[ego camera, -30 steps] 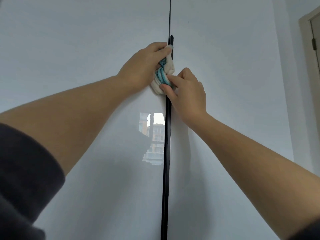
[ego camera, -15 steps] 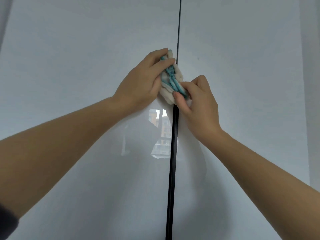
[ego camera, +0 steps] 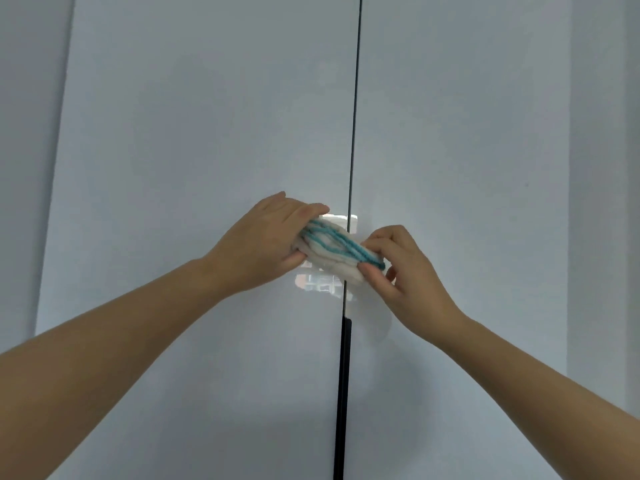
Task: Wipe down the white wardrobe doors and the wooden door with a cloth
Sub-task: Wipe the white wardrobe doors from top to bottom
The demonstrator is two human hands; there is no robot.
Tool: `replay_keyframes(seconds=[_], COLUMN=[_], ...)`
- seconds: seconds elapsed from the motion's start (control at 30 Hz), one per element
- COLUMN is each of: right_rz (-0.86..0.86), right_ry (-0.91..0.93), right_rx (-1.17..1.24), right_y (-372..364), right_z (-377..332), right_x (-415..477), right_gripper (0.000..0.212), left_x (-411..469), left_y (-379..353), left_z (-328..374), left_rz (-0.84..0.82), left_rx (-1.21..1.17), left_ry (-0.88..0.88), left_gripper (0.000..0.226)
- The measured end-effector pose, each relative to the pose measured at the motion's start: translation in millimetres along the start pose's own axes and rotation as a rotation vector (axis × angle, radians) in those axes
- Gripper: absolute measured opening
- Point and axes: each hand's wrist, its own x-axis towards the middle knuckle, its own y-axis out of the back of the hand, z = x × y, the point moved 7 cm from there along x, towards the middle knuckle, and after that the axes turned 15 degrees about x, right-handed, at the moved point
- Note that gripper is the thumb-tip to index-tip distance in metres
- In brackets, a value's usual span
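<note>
Presently, 1 bunched white cloth with teal stripes (ego camera: 334,252), gripped by left hand (ego camera: 266,244) and pinched by right hand (ego camera: 401,268), before 2 glossy white wardrobe doors (ego camera: 207,133), over their seam.

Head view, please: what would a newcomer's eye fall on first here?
The bunched white-and-teal cloth at mid-frame stands out, gripped by the left hand and pinched by the right hand, in front of the thin seam between the white wardrobe doors. Below it, a black handle strip runs down the seam.
</note>
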Motion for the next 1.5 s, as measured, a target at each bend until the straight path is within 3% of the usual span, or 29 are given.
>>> replay_keyframes(seconds=[0.07, 0.2, 0.3, 0.37, 0.43, 0.53, 0.67, 0.77, 0.9, 1.03, 1.17, 1.3, 1.5], right_rz=[-0.049, -0.15, -0.253, -0.32, -0.362, -0.328, -0.195, -0.228, -0.268, 0.009, 0.191, 0.297, 0.377], right_ry=[-0.075, -0.416, -0.64, -0.724, -0.759, -0.772, -0.888, -0.931, -0.81, -0.489, -0.175, 0.048, 0.159], right_rx=[0.052, 0.308, 0.558, 0.598, 0.609, 0.664, 0.842, 0.929, 0.888, 0.582, 0.346, 0.177, -0.075], right_y=[8.5, 19.6, 24.4, 29.5, 32.9, 45.4, 64.5, 69.8, 85.7, 134.6, 166.5, 180.1, 182.2], right_z=[-7.9, -6.9, -17.1, -26.5, -31.0, -28.2, -5.3, 5.9, 12.8, 12.7, -5.8, -21.3, -22.5], right_x=[13.1, 31.9, 37.2, 37.6, 35.8, 35.7, 39.9, 47.6, 73.9, 125.6, 181.1, 241.3, 314.7], right_gripper=[0.01, 0.012, 0.025, 0.037, 0.045, 0.031, 0.026, 0.023, 0.021, 0.022, 0.018, 0.034, 0.04], left_x=[10.1, 28.8, 45.2, 58.1, 69.3, 84.4, 100.5, 111.9, 125.9, 120.9, 128.2, 160.6, 217.5], left_y=[7.2, 20.8, 35.1, 46.5, 56.2, 65.3, 59.4, 55.6, 58.6, 60.6, 47.5, 46.4, 41.3], left_z=[-7.6, -16.6, -18.9, -15.0, -6.4, 0.7, 6.1, 13.3, 10.1, -25.5, -49.7, -59.5, -78.3], left_rz=[-0.123, -0.301, -0.415, -0.461, -0.463, -0.429, -0.314, -0.186, -0.025, 0.095, 0.018, 0.05, 0.018], left_rx=[-0.148, -0.386, -0.473, -0.523, -0.537, -0.543, -0.536, -0.524, -0.431, -0.281, -0.068, 0.033, 0.175], left_ry=[0.052, 0.119, 0.164, 0.186, 0.168, 0.2, 0.276, 0.288, 0.328, 0.507, 0.547, 0.492, 0.435], left_gripper=[0.048, 0.034, 0.034, 0.036, 0.038, 0.04, 0.021, 0.016, 0.011, 0.006, 0.015, 0.029, 0.051])
